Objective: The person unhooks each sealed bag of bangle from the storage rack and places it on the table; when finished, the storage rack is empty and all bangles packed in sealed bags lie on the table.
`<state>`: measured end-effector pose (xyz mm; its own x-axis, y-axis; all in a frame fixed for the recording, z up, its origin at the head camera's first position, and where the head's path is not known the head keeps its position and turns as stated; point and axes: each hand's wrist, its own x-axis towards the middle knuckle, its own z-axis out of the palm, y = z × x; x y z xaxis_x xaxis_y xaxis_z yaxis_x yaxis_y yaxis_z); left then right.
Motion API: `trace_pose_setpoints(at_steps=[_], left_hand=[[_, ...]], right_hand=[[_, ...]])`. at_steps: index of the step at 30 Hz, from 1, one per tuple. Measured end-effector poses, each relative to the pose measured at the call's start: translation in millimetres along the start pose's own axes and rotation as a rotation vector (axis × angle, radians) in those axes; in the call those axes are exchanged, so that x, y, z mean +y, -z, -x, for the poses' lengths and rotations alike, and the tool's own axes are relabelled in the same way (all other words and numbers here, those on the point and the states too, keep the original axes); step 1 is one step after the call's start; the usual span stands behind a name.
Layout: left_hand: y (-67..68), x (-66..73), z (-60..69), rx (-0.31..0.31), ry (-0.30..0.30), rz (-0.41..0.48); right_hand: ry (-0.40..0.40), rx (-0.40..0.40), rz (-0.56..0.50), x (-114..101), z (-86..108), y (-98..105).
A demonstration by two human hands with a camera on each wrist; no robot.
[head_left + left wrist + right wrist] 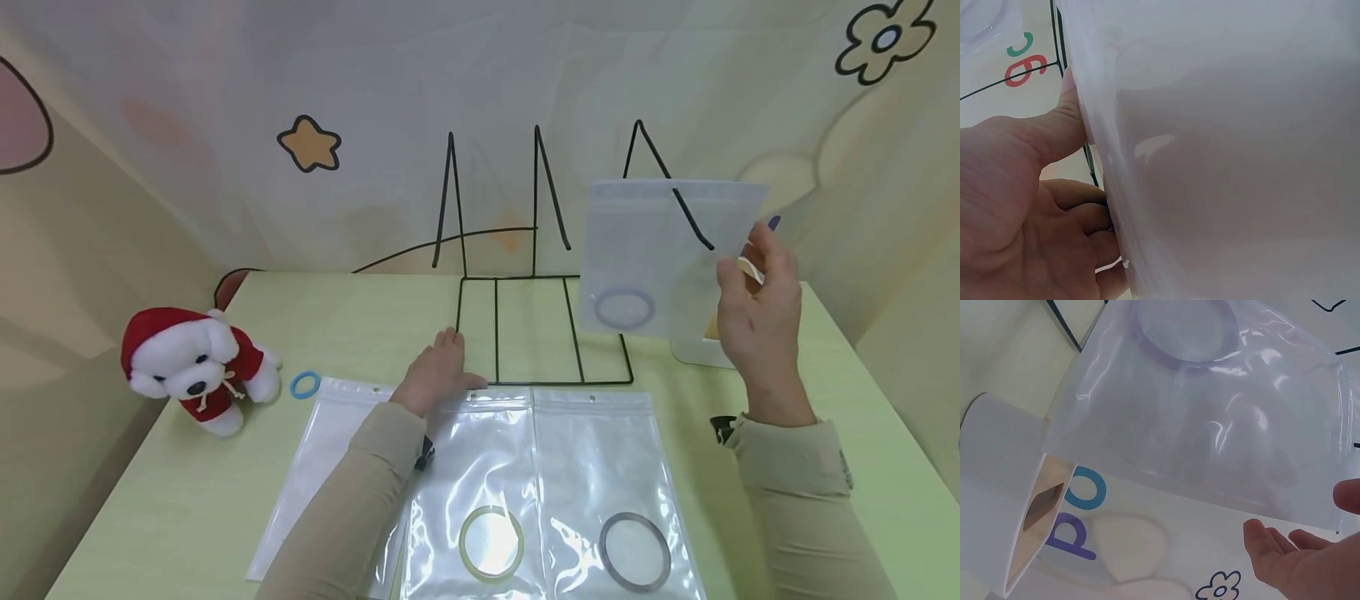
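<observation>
A clear zip bag (pixel 645 233) with a purple ring (pixel 624 309) in its bottom hangs from the right hook of a black wire rack (pixel 534 279). Beside the bag's right edge is my right hand (pixel 765 325); in the right wrist view its thumb and fingers stand apart around the bag's corner. My left hand (pixel 435 371) lies at the rack's front left corner, fingers extended. In the left wrist view, a large pale bag (pixel 1229 156) hides part of that hand's fingers. Two flat bags lie near it, holding a yellow ring (pixel 491 543) and a grey ring (pixel 634 552).
A third flat bag (pixel 300 492) lies partly under the left sleeve. To the left are a blue ring (pixel 305 385) and a plush dog (pixel 195 362) in red. A white box (pixel 1004 481) with an opening stands behind the hanging bag. The decorated backdrop (pixel 375 67) closes off the far side.
</observation>
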<state>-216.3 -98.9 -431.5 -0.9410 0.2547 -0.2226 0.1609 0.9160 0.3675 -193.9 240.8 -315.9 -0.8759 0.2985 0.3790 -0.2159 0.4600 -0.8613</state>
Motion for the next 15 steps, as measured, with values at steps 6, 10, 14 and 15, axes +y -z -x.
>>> trace_pose_setpoints(at_steps=[6,10,14,15], left_hand=[[-0.6,0.0,-1.2,0.003,0.001,-0.010],[-1.0,-0.8,-2.0,0.003,0.001,-0.012],[-1.2,-1.2,-2.2,-0.002,0.005,-0.011],[-1.2,-1.1,-2.1,-0.002,0.006,-0.010]], right_hand=[[-0.008,0.006,0.028,-3.5,-2.2,-1.2],[-0.037,-0.001,0.042,-4.7,-4.1,-0.3],[-0.002,-0.005,0.010,-4.2,-7.5,0.2],[0.014,-0.003,-0.003,-3.8,-8.3,0.0]])
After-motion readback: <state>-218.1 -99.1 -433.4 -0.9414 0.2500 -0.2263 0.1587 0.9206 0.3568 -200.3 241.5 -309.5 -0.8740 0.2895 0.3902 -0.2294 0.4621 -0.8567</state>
